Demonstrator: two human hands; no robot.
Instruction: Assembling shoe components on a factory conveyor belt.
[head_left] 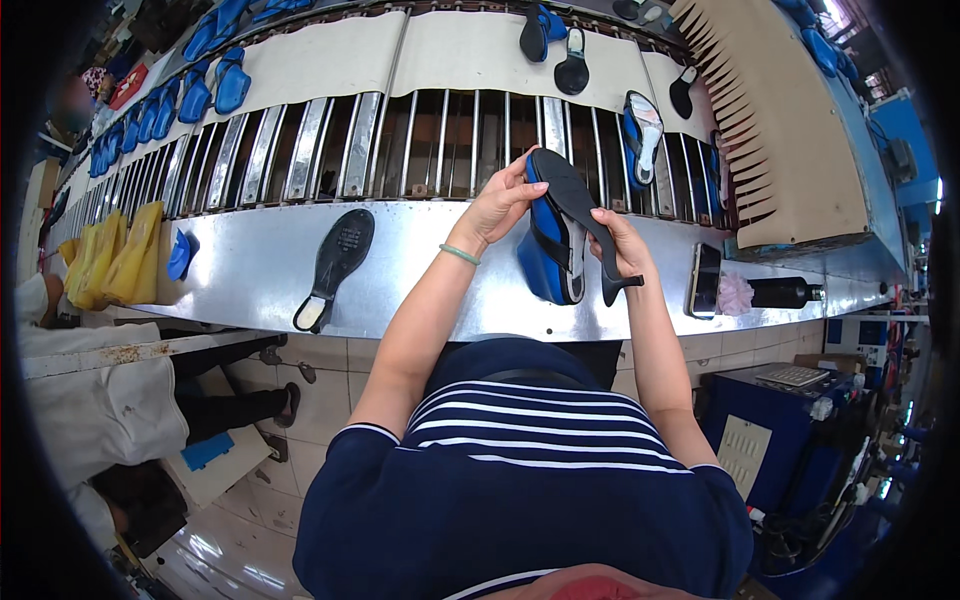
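Your left hand (pixel 497 205) grips the toe end of the blue shoe (pixel 547 250), fingers curled around it, just above the near edge of the metal table (pixel 250 260). Your right hand (pixel 620 245) pinches the black sole (pixel 580 205) near its heel and lays it along the shoe's underside. Line up the toe tips first, then press down toward the heel, keeping edges flush. A spare sole (pixel 335 265) lies to your left.
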